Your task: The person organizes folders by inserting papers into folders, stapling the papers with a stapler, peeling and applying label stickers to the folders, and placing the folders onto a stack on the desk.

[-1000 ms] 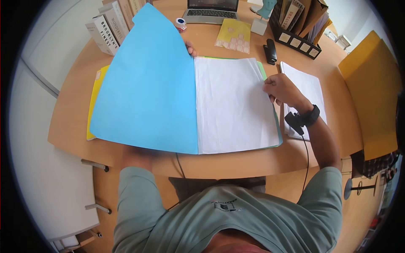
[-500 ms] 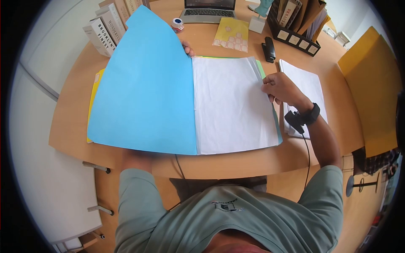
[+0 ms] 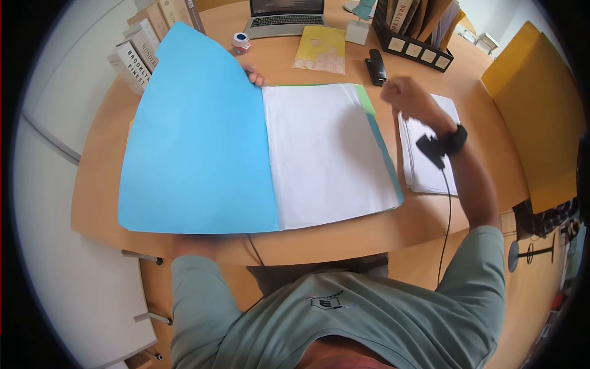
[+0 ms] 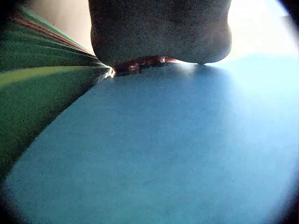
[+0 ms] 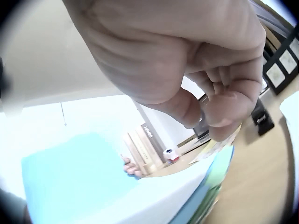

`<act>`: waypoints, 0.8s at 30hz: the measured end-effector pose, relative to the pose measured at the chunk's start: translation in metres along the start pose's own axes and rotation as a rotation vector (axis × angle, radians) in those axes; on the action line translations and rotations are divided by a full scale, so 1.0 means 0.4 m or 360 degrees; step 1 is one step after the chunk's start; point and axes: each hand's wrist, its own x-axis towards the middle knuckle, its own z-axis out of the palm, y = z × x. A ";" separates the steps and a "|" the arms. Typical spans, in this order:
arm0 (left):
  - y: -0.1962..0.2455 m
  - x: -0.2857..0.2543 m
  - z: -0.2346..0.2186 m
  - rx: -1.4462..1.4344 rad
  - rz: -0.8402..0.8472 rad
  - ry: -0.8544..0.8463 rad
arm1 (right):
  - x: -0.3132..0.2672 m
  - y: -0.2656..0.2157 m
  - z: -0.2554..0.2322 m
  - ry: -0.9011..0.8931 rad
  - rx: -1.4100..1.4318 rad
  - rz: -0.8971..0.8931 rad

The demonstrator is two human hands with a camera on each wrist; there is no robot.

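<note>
A blue folder cover [image 3: 196, 141] is raised at the left, with white sheets [image 3: 329, 154] lying beside it at the right. Fingers of my left hand [image 3: 254, 76] curl over the cover's far edge near the fold; the rest of that hand is hidden behind it. The left wrist view shows the hand [image 4: 161, 30] against the blue surface [image 4: 159, 144]. Beyond the sheets' right edge is my right hand [image 3: 413, 103], slightly blurred, above the loose paper stack [image 3: 424, 166]. In the right wrist view its fingers [image 5: 231, 109] are curled with nothing between them and the thumb.
A black stapler [image 3: 376, 66], a yellow sheet with stickers [image 3: 321, 46], a tape roll [image 3: 241, 43] and a laptop [image 3: 287, 21] lie beyond the folder. Books [image 3: 132, 64] stand far left, a black file box [image 3: 418, 50] far right. A yellow panel [image 3: 534, 117] rises at the right.
My right hand has left the sheets' right edge and moved up and away. The head view has shifted, and the blue cover appears farther left with my left fingers still on its edge.
</note>
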 end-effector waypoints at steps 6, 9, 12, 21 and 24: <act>0.001 -0.003 -0.025 -0.0003 -0.0026 -0.0046 | 0.254 0.151 -0.069 0.0265 -0.0295 0.0056; 0.008 0.010 -0.010 0.0009 -0.0024 -0.0052 | 0.305 0.142 -0.055 0.0215 -0.0218 0.0172; 0.013 0.016 0.011 0.0063 -0.0012 0.0025 | 0.336 0.154 -0.013 0.0074 -0.0123 0.0209; 0.005 0.037 0.059 0.0195 0.0043 0.0159 | 0.339 0.048 0.022 0.0326 -0.0491 -0.0609; 0.003 0.046 0.050 0.0206 0.0035 0.0085 | 0.322 -0.033 0.095 0.0063 -0.0539 -0.0790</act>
